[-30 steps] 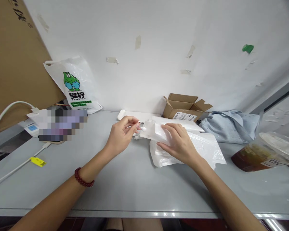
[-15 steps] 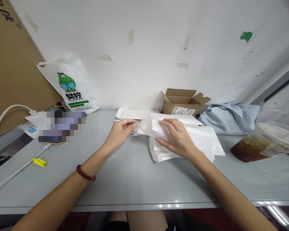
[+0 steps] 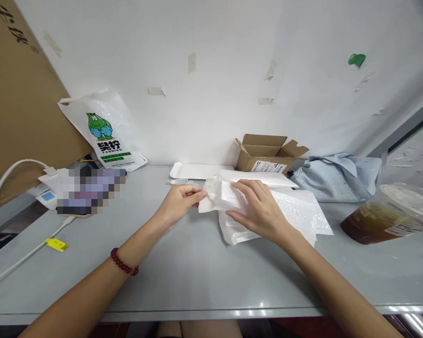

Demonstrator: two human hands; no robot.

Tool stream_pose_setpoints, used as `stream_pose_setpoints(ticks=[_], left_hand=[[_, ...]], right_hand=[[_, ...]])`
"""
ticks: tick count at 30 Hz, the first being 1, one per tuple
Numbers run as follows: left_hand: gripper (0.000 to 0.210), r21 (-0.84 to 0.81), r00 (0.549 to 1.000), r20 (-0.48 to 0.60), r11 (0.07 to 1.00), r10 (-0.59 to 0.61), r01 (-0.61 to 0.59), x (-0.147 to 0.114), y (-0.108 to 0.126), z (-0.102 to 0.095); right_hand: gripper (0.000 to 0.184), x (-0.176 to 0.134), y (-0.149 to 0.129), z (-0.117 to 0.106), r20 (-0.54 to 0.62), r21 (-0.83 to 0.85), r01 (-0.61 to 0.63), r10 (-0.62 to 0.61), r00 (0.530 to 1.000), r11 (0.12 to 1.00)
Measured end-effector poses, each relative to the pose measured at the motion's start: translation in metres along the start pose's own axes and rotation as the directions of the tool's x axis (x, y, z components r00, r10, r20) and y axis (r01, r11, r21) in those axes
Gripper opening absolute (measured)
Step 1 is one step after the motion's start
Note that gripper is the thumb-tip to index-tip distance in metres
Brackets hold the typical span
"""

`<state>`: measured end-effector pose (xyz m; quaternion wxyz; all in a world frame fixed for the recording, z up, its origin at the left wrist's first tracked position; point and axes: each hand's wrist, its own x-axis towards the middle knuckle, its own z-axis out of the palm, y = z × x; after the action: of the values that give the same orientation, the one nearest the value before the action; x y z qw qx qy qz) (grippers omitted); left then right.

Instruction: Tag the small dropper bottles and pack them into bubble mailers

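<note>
My right hand [image 3: 259,211] is wrapped round a white packet in a translucent plastic sleeve [image 3: 229,196], with the thumb below and the fingers on top. At the sleeve's left end, my left hand [image 3: 181,201] pinches the loose plastic between thumb and fingertips. A red beaded bracelet [image 3: 123,263] circles the left wrist. Under and behind my right hand lie several flat white bubble mailers [image 3: 299,213], partly covered by it. Behind the hands lies a long white tray-like piece [image 3: 200,171], and a small clear plastic piece [image 3: 179,181] is near its front edge.
An open cardboard box [image 3: 264,152] stands against the wall, beside a light blue cloth bundle [image 3: 338,176]. A lidded cup of brown drink [image 3: 370,218] is at the right. On the left are a white plastic bag [image 3: 105,136], a blurred-out phone [image 3: 95,190] and a white cable [image 3: 28,256].
My left hand, just short of the sleeve before, now pinches its left end. The right hand keeps its hold on the packet. The whole view has shifted slightly.
</note>
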<state>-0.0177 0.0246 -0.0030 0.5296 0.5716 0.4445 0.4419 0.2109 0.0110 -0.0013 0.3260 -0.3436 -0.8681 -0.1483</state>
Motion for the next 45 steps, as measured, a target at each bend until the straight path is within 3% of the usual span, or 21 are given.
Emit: stream_pose_setpoints(ticks=[7,12,17,21,24,29,38,42,45], left_hand=[[0.027,-0.09,0.957,-0.281,0.991,0.07,-0.099,0.001,0.006,-0.007],[0.026,-0.143,0.923,-0.382,0.983,0.054,-0.117,0.003,0.005,-0.012],[0.027,-0.191,0.935,-0.355,0.979,0.003,-0.076,0.006,0.002,-0.016],[0.033,-0.164,0.912,-0.406,0.978,0.052,-0.129,0.007,0.003,-0.017],[0.029,-0.037,0.899,-0.423,0.989,0.112,-0.14,0.007,0.003,-0.017],[0.025,0.239,0.925,-0.333,0.965,0.182,-0.104,0.006,0.001,-0.014],[0.03,0.199,0.929,-0.343,0.977,0.143,-0.077,0.005,0.003,-0.013],[0.029,0.212,0.901,-0.386,0.97,0.198,-0.122,0.005,0.001,-0.014],[0.031,0.227,0.911,-0.367,0.968,0.189,-0.109,0.006,0.0,-0.015]], right_hand=[[0.081,0.002,-0.008,-0.002,0.018,-0.237,-0.12,0.128,0.992,0.964],[0.079,0.001,-0.007,-0.005,0.053,-0.246,-0.124,0.141,0.989,0.961],[0.067,0.002,-0.004,-0.005,0.045,-0.117,-0.162,0.168,0.985,0.98],[0.06,0.002,-0.003,-0.005,-0.024,-0.081,-0.163,0.161,0.987,0.983],[0.058,0.001,-0.003,-0.003,-0.041,-0.089,-0.159,0.156,0.987,0.983],[0.056,0.0,-0.002,0.0,-0.039,-0.106,-0.177,0.173,0.984,0.979],[0.053,-0.001,0.0,0.001,-0.052,-0.134,-0.191,0.185,0.981,0.972],[0.052,-0.002,0.0,0.002,-0.078,-0.144,-0.18,0.171,0.982,0.973],[0.051,-0.002,0.0,0.002,-0.091,-0.154,-0.166,0.153,0.984,0.974]])
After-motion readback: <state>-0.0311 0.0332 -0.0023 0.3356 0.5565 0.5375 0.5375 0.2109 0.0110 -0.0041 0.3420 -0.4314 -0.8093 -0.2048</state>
